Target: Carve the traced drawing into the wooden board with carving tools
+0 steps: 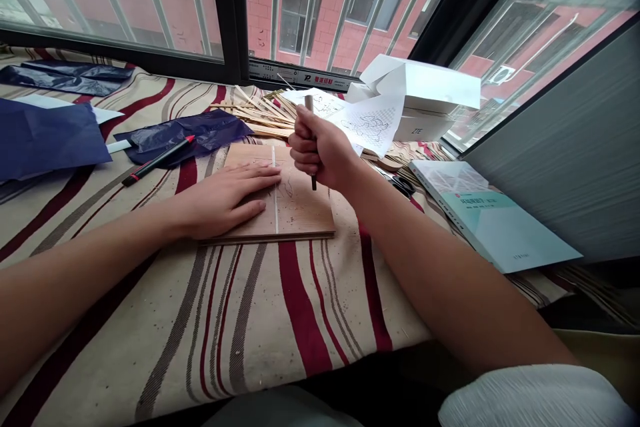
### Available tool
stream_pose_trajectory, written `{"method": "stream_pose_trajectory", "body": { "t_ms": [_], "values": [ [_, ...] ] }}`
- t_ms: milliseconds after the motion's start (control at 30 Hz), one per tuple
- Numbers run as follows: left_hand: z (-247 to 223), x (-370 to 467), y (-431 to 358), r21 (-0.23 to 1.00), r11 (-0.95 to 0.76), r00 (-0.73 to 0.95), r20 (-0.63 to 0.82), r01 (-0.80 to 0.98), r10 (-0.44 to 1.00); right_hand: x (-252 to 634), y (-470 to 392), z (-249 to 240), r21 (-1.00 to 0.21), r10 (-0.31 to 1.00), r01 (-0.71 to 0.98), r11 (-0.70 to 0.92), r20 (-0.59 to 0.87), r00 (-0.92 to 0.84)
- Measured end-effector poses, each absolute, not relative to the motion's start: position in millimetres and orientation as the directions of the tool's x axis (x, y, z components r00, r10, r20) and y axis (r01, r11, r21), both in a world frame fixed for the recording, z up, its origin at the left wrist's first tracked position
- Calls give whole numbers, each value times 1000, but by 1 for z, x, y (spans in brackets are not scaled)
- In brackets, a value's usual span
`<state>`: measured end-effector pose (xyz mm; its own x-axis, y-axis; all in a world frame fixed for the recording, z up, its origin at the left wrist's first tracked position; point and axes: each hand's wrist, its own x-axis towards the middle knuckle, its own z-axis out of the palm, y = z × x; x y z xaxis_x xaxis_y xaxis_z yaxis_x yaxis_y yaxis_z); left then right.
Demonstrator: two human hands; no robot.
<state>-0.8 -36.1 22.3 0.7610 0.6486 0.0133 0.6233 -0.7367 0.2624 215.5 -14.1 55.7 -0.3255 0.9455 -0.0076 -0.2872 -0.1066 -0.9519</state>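
A light wooden board point(305, 213) with faint drawn lines lies on the striped cloth, and a thin pale strip point(275, 203) runs across it from back to front. My left hand point(230, 197) rests flat on the board's left part, fingers stretched towards the strip. Above the board's right part, my right hand point(320, 147) is wrapped round an upright tool with a wooden handle point(309, 104). The tool's dark lower end point(314, 182) points down at the board; whether it touches the surface I cannot tell. Small dark crumbs lie on the board.
Behind the board are thin wooden sticks point(260, 110), drawn papers point(373, 123) and a white box point(435, 90). Black scissors point(401, 185) and a book point(500, 220) lie right. On the left are a red-black marker point(157, 161) and dark blue sheets point(45, 137). Windows stand behind.
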Motion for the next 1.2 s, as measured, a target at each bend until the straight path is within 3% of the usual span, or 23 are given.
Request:
{"method": "stream_pose_trajectory", "body": {
  "t_ms": [67, 200, 733, 933, 1200],
  "values": [
    [22, 6, -42, 260, -705, 728, 13, 660, 686, 215, -17, 57, -955, 923, -253, -154, -48, -382],
    [22, 18, -55, 226, -647, 659, 28, 729, 752, 204, -23, 53, -958, 937, -273, -84, 17, -348],
    [21, 21, -56, 167, -659, 669, -7, 733, 743, 183, -11, 37, -960, 975, -273, 66, 120, -186],
    [23, 22, -57, 153, -654, 664, -21, 741, 747, 188, -10, 35, -967, 958, -249, 51, 117, -261],
    [18, 20, -55, 169, -682, 683, 64, 711, 728, 183, -12, 35, -987, 856, -154, 48, 120, -503]
  ]
}}
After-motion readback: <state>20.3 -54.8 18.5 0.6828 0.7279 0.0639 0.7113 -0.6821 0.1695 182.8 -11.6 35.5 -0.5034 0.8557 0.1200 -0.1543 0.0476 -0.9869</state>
